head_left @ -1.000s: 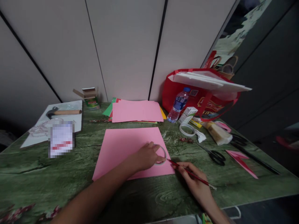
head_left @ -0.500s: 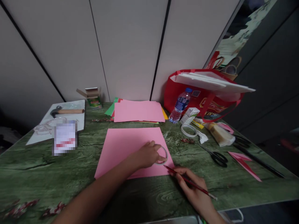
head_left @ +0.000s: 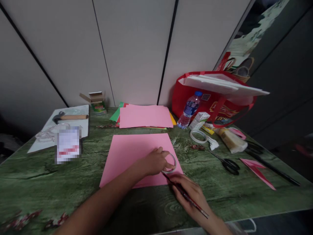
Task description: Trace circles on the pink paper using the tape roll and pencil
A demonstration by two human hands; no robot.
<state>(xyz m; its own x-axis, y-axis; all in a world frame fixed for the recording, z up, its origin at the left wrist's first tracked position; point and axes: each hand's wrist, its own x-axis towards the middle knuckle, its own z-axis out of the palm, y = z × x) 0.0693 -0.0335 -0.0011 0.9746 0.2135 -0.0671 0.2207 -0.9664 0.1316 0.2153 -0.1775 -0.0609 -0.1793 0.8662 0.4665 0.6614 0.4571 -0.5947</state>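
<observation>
A sheet of pink paper (head_left: 127,147) lies flat in front of me. Near its right edge, my left hand (head_left: 156,162) holds a thin roll of tape (head_left: 175,160) down on it, with fingers reaching into the ring. My right hand (head_left: 192,192) grips a dark red pencil (head_left: 193,203). The pencil's point touches or nearly touches the paper just below the ring; I cannot tell which.
Behind lies a stack of coloured paper (head_left: 146,117). Right are a water bottle (head_left: 191,111), a red bag (head_left: 181,94), a loose tape roll (head_left: 198,141), scissors (head_left: 230,165) and folded pink paper (head_left: 258,173). Left, a hammer (head_left: 73,117) rests on a white board (head_left: 83,130).
My right hand has moved left with the pencil, bringing the point below the ring's lower left edge. My left hand and the tape roll have stayed put.
</observation>
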